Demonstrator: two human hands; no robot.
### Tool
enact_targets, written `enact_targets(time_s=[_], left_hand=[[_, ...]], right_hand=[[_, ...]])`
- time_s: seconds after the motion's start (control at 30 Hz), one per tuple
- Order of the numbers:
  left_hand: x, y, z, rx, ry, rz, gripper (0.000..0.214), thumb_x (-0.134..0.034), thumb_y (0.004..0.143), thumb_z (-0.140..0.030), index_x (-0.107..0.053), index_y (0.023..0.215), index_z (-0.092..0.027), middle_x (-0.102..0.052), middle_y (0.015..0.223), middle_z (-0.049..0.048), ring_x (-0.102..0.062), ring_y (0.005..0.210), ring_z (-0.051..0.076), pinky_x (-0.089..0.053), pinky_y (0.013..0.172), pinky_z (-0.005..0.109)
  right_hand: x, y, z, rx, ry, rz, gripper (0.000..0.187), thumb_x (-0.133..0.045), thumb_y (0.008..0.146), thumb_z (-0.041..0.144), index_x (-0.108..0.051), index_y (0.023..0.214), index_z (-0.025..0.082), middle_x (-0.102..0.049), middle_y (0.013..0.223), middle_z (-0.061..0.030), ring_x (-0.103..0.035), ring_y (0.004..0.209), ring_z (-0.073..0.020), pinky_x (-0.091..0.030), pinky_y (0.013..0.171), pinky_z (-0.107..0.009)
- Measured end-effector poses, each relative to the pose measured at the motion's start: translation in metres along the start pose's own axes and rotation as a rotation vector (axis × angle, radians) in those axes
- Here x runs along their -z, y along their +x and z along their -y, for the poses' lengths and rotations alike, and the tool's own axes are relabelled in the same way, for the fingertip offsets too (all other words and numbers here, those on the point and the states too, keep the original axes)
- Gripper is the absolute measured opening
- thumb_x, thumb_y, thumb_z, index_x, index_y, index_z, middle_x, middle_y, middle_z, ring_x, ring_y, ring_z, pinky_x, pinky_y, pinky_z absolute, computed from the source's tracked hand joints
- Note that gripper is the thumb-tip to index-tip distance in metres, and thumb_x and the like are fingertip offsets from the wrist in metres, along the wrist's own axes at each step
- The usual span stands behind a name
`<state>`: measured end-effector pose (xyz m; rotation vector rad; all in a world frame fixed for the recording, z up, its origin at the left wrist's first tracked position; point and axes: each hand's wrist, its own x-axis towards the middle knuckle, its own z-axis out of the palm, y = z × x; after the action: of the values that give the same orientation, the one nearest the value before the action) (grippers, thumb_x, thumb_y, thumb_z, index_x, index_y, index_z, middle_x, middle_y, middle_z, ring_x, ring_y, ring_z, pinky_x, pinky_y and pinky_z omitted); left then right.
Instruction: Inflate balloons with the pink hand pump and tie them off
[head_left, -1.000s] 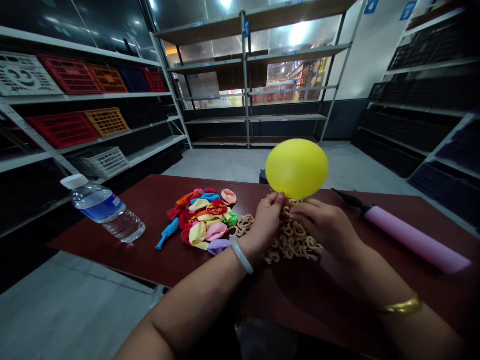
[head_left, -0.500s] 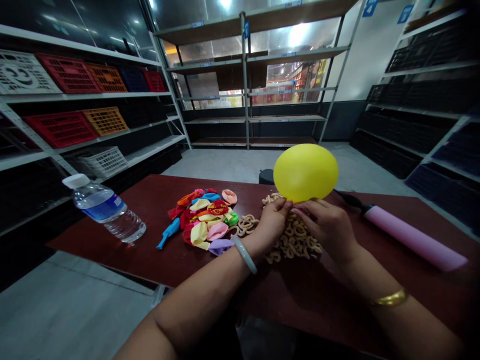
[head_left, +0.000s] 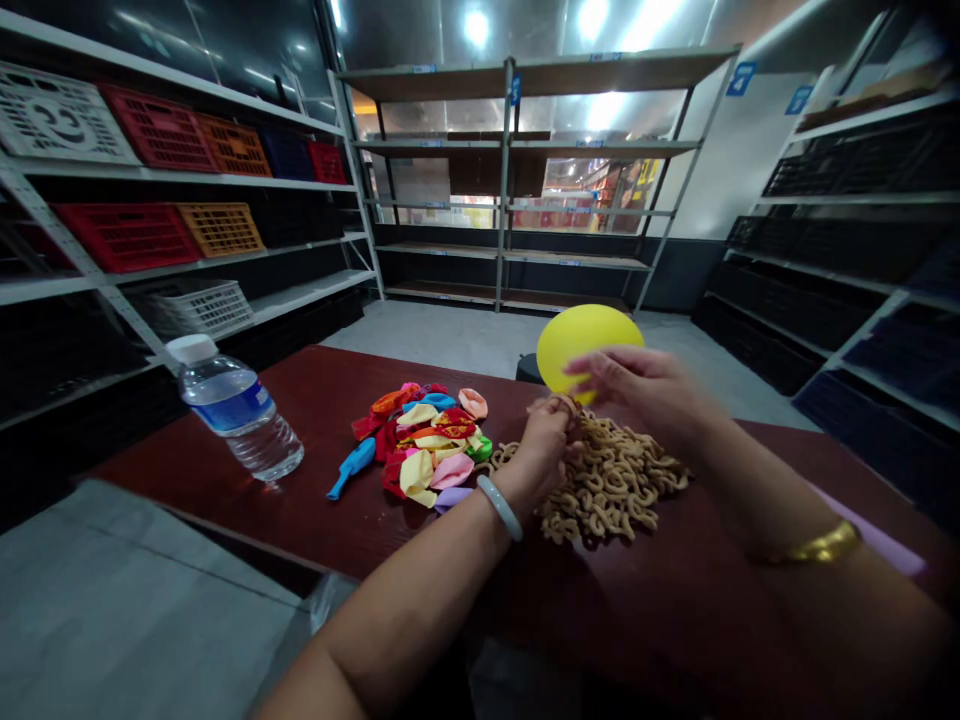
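An inflated yellow balloon [head_left: 555,350] is upright in front of me, its neck end down at the closed fingers of my left hand [head_left: 546,445]. A small tan ring-like loop shows at those fingertips. My right hand [head_left: 637,390] is raised in front of the balloon, partly covering it; motion smears its fingers, so their grip is unclear. Beneath both hands lies a heap of small curled tan loops [head_left: 615,480]. Left of it is a pile of flat, uninflated balloons [head_left: 427,435] in many colours, with a blue balloon [head_left: 351,467] at its edge.
A water bottle [head_left: 240,410] stands on the left of the dark red table [head_left: 300,530]. A pink tube [head_left: 877,535], perhaps a hand pump, lies at right, mostly behind my forearm. Shelves with crates [head_left: 150,125] line the left, and metal racks [head_left: 502,200] stand ahead.
My right hand has left the balloon's neck and risen in front of the balloon. The balloon has dropped slightly and moved left in view. The camera view has shifted, showing more of the tan heap.
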<state>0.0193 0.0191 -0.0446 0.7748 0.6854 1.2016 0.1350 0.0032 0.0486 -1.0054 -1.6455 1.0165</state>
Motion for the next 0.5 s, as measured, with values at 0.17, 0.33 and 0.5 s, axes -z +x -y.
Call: enact_targets(time_s=[0.17, 0.33, 0.5], left_hand=[[-0.001, -0.007, -0.013, 0.009, -0.122, 0.115, 0.028, -0.067, 0.075, -0.034, -0.044, 0.071, -0.019, -0.031, 0.058, -0.008, -0.024, 0.045, 0.004, -0.02, 0.042, 0.015], [-0.005, -0.016, -0.022, 0.201, -0.31, 0.354, 0.028, -0.068, 0.077, -0.027, -0.043, 0.069, -0.017, -0.027, 0.058, -0.0077, -0.021, 0.045, 0.004, -0.018, 0.04, 0.014], [-0.001, -0.015, -0.028, 0.355, -0.384, 0.463, 0.018, -0.058, 0.084, -0.018, -0.046, 0.071, -0.015, -0.025, 0.058, -0.0072, -0.021, 0.044, 0.003, -0.019, 0.039, 0.014]], right_hand=[[0.007, -0.015, -0.045, -0.254, -0.12, -0.058, 0.028, -0.072, 0.072, 0.047, -0.071, 0.072, 0.019, -0.062, 0.052, 0.0003, -0.05, 0.042, -0.0104, -0.033, 0.037, -0.022], [-0.01, -0.013, -0.079, -0.313, 0.145, -0.086, 0.027, -0.062, 0.078, 0.047, -0.066, 0.09, 0.023, -0.069, 0.068, -0.0006, -0.061, 0.051, -0.0152, -0.048, 0.046, -0.028], [-0.007, -0.016, -0.084, -0.264, 0.201, -0.027, 0.031, -0.068, 0.075, 0.049, -0.066, 0.091, 0.022, -0.074, 0.084, -0.0078, -0.07, 0.067, -0.0214, -0.057, 0.063, -0.037]])
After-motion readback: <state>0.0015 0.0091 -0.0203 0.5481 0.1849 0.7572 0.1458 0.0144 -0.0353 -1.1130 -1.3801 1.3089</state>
